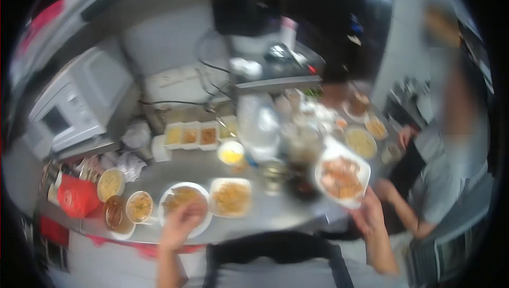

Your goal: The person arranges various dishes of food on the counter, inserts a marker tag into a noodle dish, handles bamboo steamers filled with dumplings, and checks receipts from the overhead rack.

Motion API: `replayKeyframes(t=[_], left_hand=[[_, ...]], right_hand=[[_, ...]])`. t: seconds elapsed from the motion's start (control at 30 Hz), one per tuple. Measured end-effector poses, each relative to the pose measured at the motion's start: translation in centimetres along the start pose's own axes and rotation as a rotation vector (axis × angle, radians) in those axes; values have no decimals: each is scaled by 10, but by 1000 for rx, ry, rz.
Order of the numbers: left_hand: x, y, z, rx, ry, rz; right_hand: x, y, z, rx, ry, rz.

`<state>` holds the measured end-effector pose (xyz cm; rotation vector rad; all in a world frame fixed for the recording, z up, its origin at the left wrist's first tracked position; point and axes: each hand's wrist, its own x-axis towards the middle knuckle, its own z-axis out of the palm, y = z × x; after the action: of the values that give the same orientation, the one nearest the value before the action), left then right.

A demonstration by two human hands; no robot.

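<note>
My right hand (370,215) grips the near edge of a white dish (361,164) and holds it raised and tilted at the counter's right. Pinkish-orange food pieces (342,178) lie in that dish; their kind is too blurred to name. My left hand (184,219) reaches over a round white plate (204,228) that bears brownish-yellow food, and its fingers are smeared by blur. Just right of this plate stands a squarish white bowl (211,184) of yellowish food.
A co-worker (450,145) is close on the right, one hand near my dish. Left are a red container (78,197), a noodle-like bowl (111,184) and a microwave (74,105). Behind stand small food trays (191,135), a yellow-filled bowl (231,153) and a clear plastic bag (260,123).
</note>
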<state>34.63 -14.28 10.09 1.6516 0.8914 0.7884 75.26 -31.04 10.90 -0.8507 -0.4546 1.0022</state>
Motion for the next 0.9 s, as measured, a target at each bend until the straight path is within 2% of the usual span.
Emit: replayKeyframes(t=[0.17,0.27,0.37,0.4,0.57,0.63,0.7,0.9], left_hand=[[9,20,14,-11,-63,-42],[17,11,22,18,-47,-58],[27,10,33,31,-84,-32],[29,11,31,56,-163,-34],[36,12,46,60,-161,-34],[37,13,54,86,-156,-51],[39,19,63,98,-143,-73],[49,26,92,186,-148,-71]], right_hand=[[-6,14,-59,-44,310,-166],[-5,26,-93,-69,463,-185],[9,33,-132,-47,503,-176],[17,36,-148,-42,516,-188],[70,52,-219,-60,593,-222],[96,64,-246,27,588,-237],[119,68,-268,25,690,-224],[167,34,-339,-110,851,-274]])
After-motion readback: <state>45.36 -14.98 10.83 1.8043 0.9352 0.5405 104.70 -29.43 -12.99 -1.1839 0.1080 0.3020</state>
